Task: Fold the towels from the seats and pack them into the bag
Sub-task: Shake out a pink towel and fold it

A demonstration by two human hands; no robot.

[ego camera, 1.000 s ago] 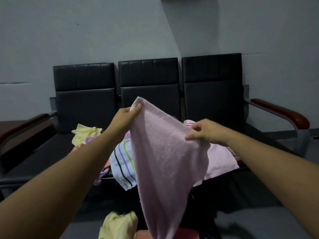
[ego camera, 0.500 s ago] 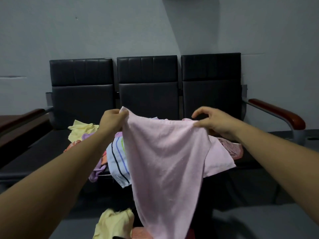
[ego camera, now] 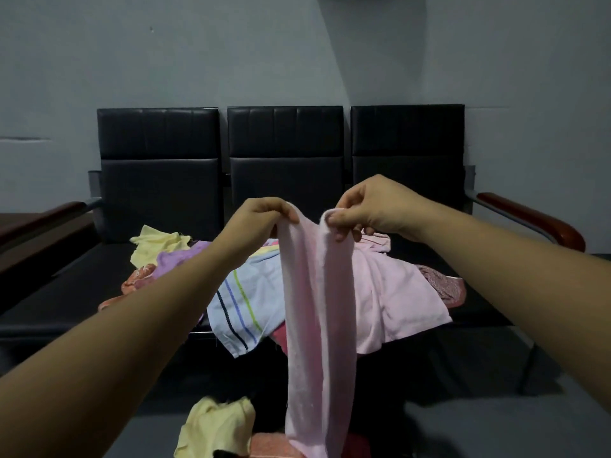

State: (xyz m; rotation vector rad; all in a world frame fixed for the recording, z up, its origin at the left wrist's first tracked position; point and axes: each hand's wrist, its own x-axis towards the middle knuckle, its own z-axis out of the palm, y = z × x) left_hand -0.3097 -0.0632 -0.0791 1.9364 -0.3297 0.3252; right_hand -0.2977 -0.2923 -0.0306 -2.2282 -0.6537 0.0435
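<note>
Pink terry, the pink towel [ego camera: 319, 325] hangs in a long narrow drape in front of the bench [ego camera: 284, 180]. It is level with the middle seat, clear of the cushion, and reaches down past the seat edge to the bottom of the view. Its two top corners are drawn near each other, with a short sag of cloth between them. The left hand [ego camera: 261, 216] has its fingers curled over one corner and pinches it against the thumb. The right hand [ego camera: 370, 206] pinches the other corner between thumb and forefinger, its remaining fingers curled beneath. Both hands are raised above the front of the bench's middle seat.

Behind the drape, a heap lies on that middle seat. A striped towel [ego camera: 244, 299] with dark, blue and green lines spills over the bench's front edge. To its right a pale pink cloth [ego camera: 396, 292] overhangs the same edge, and a dusky red towel [ego camera: 443, 285] lies towards the right seat. Towards the left seat a yellow towel [ego camera: 155, 242], a purple towel [ego camera: 178, 259] and an orange patterned towel [ego camera: 139, 279] lie touching.

Below the bench's front edge, a second yellow cloth [ego camera: 215, 431] and a salmon towel [ego camera: 271, 447] are bunched together, and what they rest on is too dark to tell. The bench has black padding and a brown armrest [ego camera: 535, 219] at its right end. It stands against a grey wall [ego camera: 198, 61].
</note>
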